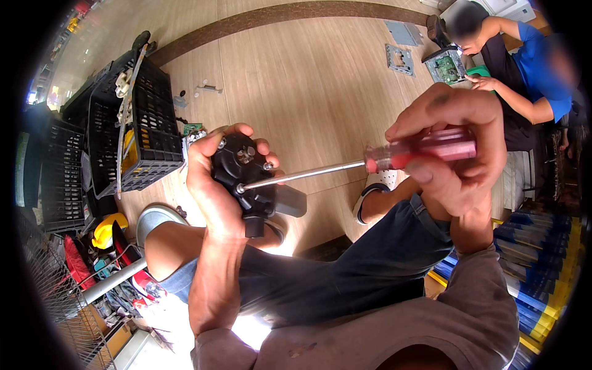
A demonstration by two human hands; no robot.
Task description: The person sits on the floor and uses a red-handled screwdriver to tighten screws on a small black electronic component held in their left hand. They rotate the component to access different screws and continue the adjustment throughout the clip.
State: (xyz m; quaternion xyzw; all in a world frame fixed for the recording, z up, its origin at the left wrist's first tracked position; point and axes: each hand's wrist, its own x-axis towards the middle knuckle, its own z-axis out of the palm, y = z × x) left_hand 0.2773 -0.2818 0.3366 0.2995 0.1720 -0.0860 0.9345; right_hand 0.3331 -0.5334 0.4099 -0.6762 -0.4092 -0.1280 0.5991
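In my left hand (213, 191) lies a black, rounded device housing (231, 163) with screws round its rim and a metal shaft at its centre. Fingers and thumb wrap its far and left sides. A grey block (291, 201) juts out at its right. My right hand (462, 148) is closed round the clear reddish handle of a screwdriver (425, 150). Its long metal blade slants down to the left, and the tip meets a screw (240, 188) near the housing's lower edge. Whether the tip is seated in the screw head is too small to tell.
Black plastic crates (145, 117) stand at the left, near a yellow object (110, 230) and a wire rack (68, 320). Small parts (208, 88) and metal plates (401, 60) lie on the wood-look floor (296, 80). A co-worker in blue (542, 80) handles a green circuit board (447, 66) at the far right.
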